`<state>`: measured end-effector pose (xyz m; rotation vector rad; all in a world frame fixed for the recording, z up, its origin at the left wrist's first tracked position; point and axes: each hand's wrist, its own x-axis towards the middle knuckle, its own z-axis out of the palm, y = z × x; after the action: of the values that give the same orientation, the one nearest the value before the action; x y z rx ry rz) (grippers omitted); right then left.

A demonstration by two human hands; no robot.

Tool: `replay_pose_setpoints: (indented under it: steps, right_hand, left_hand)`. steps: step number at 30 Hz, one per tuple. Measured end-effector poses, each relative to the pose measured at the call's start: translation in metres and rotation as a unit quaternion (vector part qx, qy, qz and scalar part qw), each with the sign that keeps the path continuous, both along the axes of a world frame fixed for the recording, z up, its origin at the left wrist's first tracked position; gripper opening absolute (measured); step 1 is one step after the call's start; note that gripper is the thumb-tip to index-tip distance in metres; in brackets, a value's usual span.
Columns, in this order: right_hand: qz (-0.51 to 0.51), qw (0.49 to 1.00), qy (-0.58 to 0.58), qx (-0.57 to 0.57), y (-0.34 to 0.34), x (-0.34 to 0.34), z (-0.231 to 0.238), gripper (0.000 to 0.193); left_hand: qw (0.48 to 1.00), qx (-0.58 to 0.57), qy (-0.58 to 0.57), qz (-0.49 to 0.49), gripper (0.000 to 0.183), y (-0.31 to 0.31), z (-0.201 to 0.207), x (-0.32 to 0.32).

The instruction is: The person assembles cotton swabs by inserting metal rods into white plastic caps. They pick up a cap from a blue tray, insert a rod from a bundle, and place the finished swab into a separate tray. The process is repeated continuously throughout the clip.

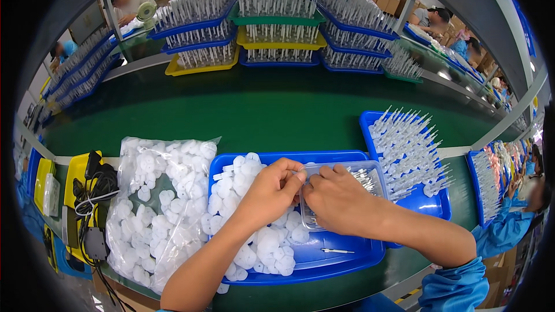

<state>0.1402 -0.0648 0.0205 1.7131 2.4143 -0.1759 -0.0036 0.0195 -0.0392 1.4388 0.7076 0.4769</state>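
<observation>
- Head view: the green bench spans the frame.
- Stacked trays, blue, green and yellow, stand along the far edge, filled with upright pieces.
- The front tray, blue, lies before the person. Its left part holds white discs.
- The clear bag, left of the front tray, contains more white discs.
- The right tray, also blue, lies beyond and right of the front tray. It holds upright pin assemblies on white bases.
- The clear box sits over the right part of the front tray, with pins inside.
- Right hand: over the box, fingers curled; their grasp cannot be told.
- Left hand: at the box's left edge, thumb and index fingertips close together; whether they grasp a piece cannot be told.
- One loose pin lies in the front tray, nearer the person than the box.
</observation>
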Motion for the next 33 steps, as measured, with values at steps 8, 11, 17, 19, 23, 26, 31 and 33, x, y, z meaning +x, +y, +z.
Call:
replay_pose_setpoints:
  steps: [8, 11, 17, 19, 23, 26, 31, 33]
  right_hand:
    - [-0.045, 0.988, 0.15, -0.002, 0.004, 0.02, 0.015, 0.033]
    - [-0.081, 0.969, 0.232, -0.01, 0.01, 0.023, 0.027, 0.031]
    - [-0.073, 0.919, 0.37, 0.115, 0.014, 0.039, 0.037, 0.026]
    - [-0.115, 0.883, 0.44, 0.12, 0.018, 0.049, 0.049, 0.024]
    - [-0.21, 0.756, 0.615, 0.074, 0.025, 0.07, 0.072, 0.02]
    - [-0.201, 0.759, 0.613, 0.087, 0.019, 0.077, 0.088, 0.024]
    - [-0.014, 0.938, 0.33, 0.111, -0.033, 0.051, 0.092, 0.03]
    - [0.051, 0.961, 0.254, 0.093, -0.062, 0.026, 0.067, 0.025]
  left_hand:
    - [0.999, -0.022, -0.023, 0.013, 0.029, 0.002, 0.001, -0.001]
    - [0.998, -0.028, -0.045, 0.028, 0.029, 0.003, -0.004, -0.002]
    - [0.999, -0.015, -0.033, 0.023, 0.031, 0.002, -0.006, 0.0]
    - [1.0, -0.005, -0.024, 0.014, 0.032, 0.003, -0.004, 0.0]
    - [0.999, 0.016, -0.029, 0.015, 0.035, 0.001, -0.002, 0.001]
    - [1.0, 0.012, -0.025, 0.014, 0.034, 0.001, 0.003, 0.001]
    - [0.998, 0.053, -0.021, -0.008, 0.033, -0.002, -0.004, -0.007]
    - [0.997, 0.071, 0.022, -0.01, 0.03, -0.002, -0.004, -0.003]
